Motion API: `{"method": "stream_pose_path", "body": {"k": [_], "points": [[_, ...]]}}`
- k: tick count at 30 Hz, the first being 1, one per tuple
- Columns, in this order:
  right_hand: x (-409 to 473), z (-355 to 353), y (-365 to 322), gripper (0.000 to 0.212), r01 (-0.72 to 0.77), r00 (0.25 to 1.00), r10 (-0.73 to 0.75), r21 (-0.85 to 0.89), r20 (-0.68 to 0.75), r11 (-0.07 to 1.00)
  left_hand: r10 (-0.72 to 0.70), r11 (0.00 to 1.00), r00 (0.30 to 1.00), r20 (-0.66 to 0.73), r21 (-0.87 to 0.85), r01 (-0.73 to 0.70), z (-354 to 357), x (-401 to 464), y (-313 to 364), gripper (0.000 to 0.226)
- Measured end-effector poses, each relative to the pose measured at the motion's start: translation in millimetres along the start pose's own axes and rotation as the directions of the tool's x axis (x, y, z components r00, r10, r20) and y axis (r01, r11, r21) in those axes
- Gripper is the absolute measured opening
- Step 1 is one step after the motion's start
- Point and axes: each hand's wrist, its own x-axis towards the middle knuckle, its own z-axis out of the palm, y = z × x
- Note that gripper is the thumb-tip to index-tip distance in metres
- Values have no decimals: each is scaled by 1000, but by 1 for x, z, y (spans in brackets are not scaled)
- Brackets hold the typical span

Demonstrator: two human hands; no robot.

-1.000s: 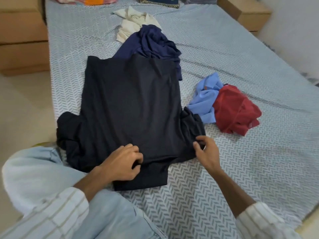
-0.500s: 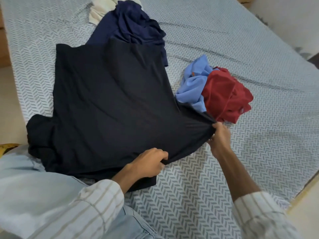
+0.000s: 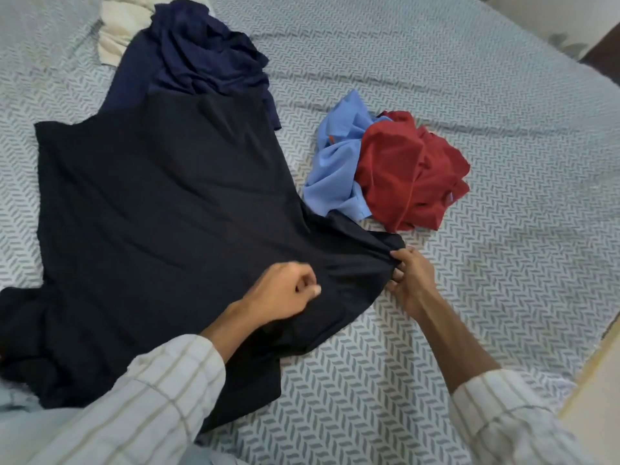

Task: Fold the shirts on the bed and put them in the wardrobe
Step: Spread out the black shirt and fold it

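— Head view: what are your fingers doing?
— My right hand (image 3: 411,280) pinches the right sleeve of the black shirt (image 3: 161,209), pulling it out to the right. My left hand (image 3: 285,293) lies curled on the shirt's near part; whether it grips the cloth, I cannot tell.
— Where's the shirt?
— Spread flat on the bed (image 3: 436,364), left of the crumpled blue shirt (image 3: 332,169) and red shirt (image 3: 412,169).
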Motion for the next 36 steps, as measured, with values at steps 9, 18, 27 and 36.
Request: {"method": "stream_pose_path", "body": {"k": [9,18,27,36], "points": [[9,-4,-3,30,-83,993,78,62,83,995,-75,943,980,-184,306,130,-30,121,50,38],[8,2,-3,30,-60,998,61,90,-2,994,-155,985,986,54,-70,158,-27,169,62,5],[15,6,1,31,-66,997,68,37,-43,997,-248,964,909,-335,-180,197,-21,184,82,74],[23,2,6,29,-65,998,65,16,-20,998,83,920,996,-18,-383,-84,-42,265,119,87]]}}
